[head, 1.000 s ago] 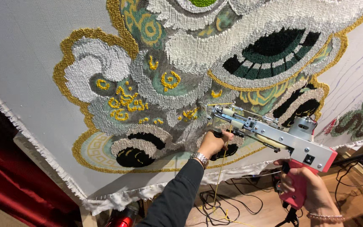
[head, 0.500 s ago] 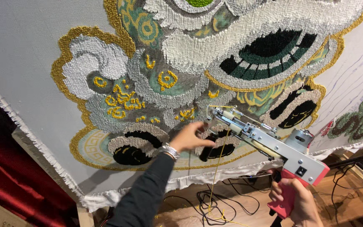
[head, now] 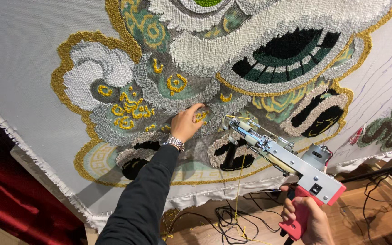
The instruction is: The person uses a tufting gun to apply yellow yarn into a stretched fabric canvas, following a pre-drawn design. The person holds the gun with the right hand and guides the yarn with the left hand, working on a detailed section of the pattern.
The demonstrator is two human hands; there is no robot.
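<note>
Our right hand [head: 306, 221] grips the red handle of the tufting gun [head: 281, 156], its needle tip held just off the cloth; our left hand [head: 186, 122], fingers loose and holding nothing, presses on yellow loops in the tufted rug [head: 250, 59]. We judge most of the stretched lion design filled, with bare backing cloth [head: 19, 54] left around it and sketched outlines at right.

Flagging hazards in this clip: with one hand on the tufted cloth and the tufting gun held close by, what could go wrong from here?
1. The left hand presses the stretched tufted cloth close to the needle tip of the silver, red-handled tufting gun; a slip might jab fingers.
2. The thin yellow yarn hangs loose and could snag.
3. The right hand alone carries the gun, so it may waver.
</note>
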